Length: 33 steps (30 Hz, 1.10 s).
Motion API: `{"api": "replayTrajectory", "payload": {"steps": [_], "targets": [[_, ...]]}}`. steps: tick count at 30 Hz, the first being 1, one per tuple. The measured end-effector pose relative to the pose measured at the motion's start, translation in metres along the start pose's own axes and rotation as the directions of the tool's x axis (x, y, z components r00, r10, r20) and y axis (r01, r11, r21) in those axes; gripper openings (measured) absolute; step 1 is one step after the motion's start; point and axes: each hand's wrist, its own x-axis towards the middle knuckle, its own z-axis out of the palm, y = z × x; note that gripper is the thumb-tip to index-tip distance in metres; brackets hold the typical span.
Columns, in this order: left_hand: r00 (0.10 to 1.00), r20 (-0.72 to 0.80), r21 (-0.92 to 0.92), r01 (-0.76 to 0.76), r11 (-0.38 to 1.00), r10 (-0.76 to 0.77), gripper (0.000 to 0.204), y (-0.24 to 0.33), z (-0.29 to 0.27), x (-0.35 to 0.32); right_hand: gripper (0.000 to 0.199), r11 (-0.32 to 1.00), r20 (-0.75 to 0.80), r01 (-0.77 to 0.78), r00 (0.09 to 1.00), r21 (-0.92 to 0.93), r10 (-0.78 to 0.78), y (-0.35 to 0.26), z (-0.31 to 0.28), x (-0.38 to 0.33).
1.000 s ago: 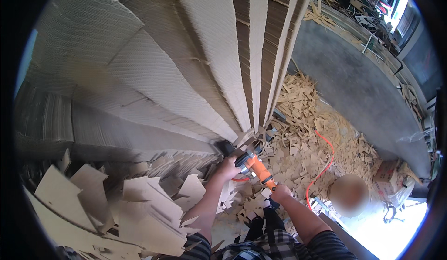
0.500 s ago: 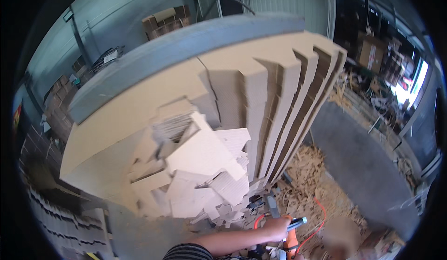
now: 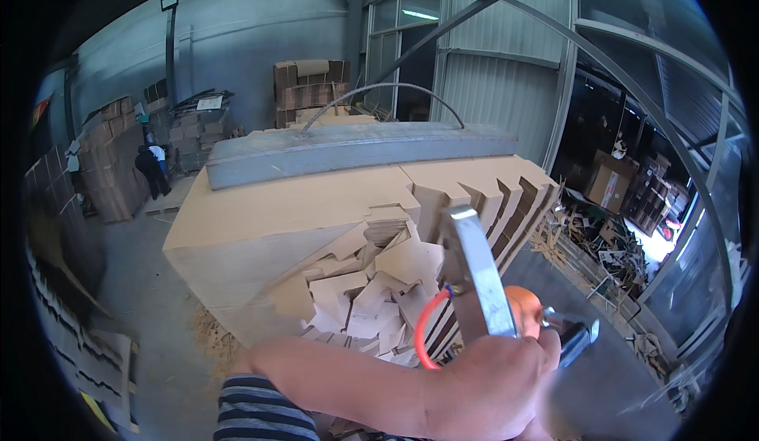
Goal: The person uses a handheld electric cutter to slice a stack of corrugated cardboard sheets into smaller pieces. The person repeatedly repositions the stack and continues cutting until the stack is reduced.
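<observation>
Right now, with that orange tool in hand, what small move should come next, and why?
Perhaps tilt the orange tool toward the loose cardboard pieces: the left hand grips it, its metal head stands upright in view, and those pieces lie jumbled at the broken corner of the cardboard stack.

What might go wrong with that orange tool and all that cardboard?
The red hose loops close beside the left hand on the orange tool, so it might snag. Loose cardboard pieces lie jumbled at the near side of the cardboard stack, so some might slide down. And the grey slab on top looks heavy; if the stack shifted, it could slip.
</observation>
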Motion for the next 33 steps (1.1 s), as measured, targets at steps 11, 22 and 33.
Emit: {"api": "replayTrajectory", "payload": {"steps": [11,22,33], "targets": [[0.975,-0.025,-0.037,0.219,0.975,-0.22,0.022,-0.044,-0.032,-0.034,0.025,0.949,0.099,-0.236,0.971,0.21,0.22,0.007,0.073,0.024],[0.884,0.081,-0.036,0.463,0.885,-0.46,0.033,-0.095,0.028,-0.068,0.011,0.982,0.122,-0.191,0.974,-0.014,0.191,0.058,0.11,0.002],[0.688,0.232,0.109,0.684,0.722,-0.687,0.033,-0.17,0.136,-0.124,0.04,0.908,0.392,-0.396,0.82,-0.135,0.417,0.163,0.17,0.009]]}}
